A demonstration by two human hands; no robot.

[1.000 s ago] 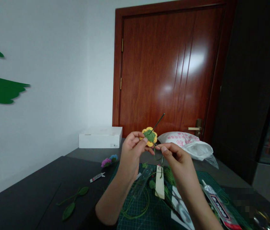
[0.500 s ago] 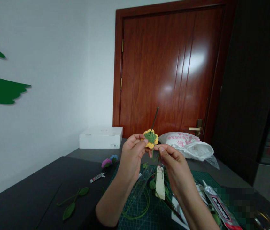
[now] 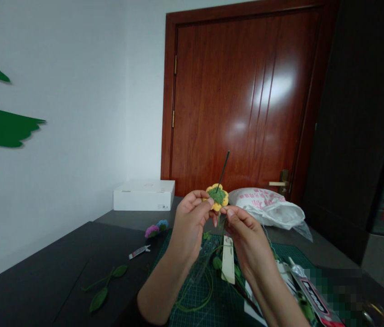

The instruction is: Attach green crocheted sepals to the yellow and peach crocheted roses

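Observation:
A crocheted yellow flower (image 3: 225,200) with a green yarn centre is held up above the table. From its green middle a thin dark stem (image 3: 224,165) rises, tilted a little to the right. My left hand (image 3: 192,218) is closed on the flower's left edge, thumb in front. My right hand (image 3: 244,229) pinches right at the lower edge of the flower; what lies between its fingertips is too small to make out. Thin green strands hang below, between the two hands.
Beneath lies a green cutting mat (image 3: 195,290) with green wire and a cream tag (image 3: 227,263). To the left are a leaf sprig (image 3: 99,299), a small tube (image 3: 139,252) and pink and blue flowers (image 3: 152,231). A large glue tube (image 3: 312,290), white box (image 3: 144,195) and white bag (image 3: 263,206) surround.
The flower and both hands have shifted slightly to the right in view. The flower's green centre has tilted a little; both hands keep their grip.

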